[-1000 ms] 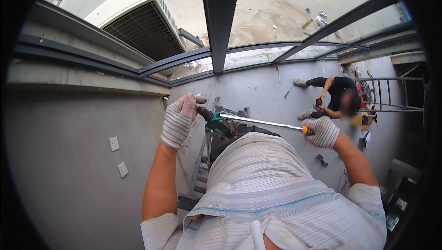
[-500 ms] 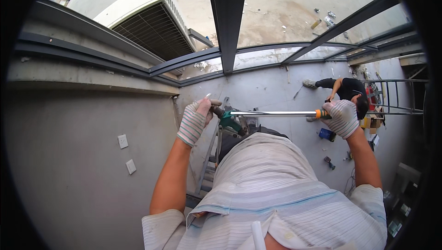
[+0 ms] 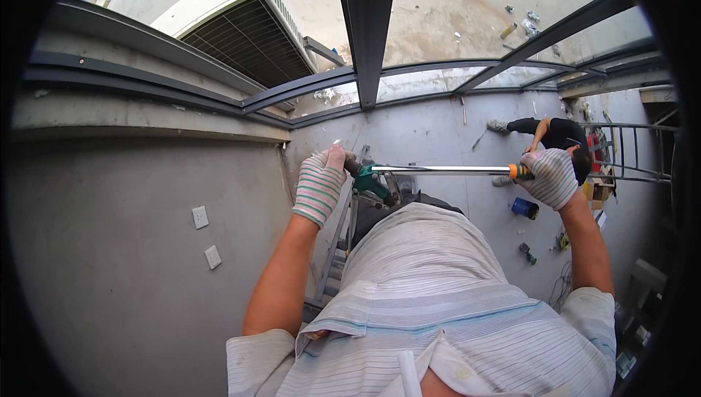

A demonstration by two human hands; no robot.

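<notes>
My left hand (image 3: 321,182), in a striped knit glove, is closed at the dark end of a green tool (image 3: 370,184) with a drill-like body; whether it holds only this tool I cannot tell. A small white piece sticks up at its fingertips, too small to name. My right hand (image 3: 551,176), gloved alike, wraps round the orange and black handle of a tool with a long chrome shaft (image 3: 445,170), like a large screwdriver. Roughly level, that shaft spans the gap between my hands, its far end at the green tool.
Below me stands a metal ladder (image 3: 334,265). A co-worker in dark clothes (image 3: 564,134) crouches on the floor at right, beside another ladder (image 3: 634,134). A blue container (image 3: 524,208) and a cordless tool (image 3: 527,253) lie there. Dark window framing (image 3: 369,32) rises ahead; wall outlets (image 3: 200,216) are at left.
My left hand has shifted a little right and turned, so its glove back shows more. The right hand has come slightly right and down with the shafted tool. The whole view has moved slightly.
</notes>
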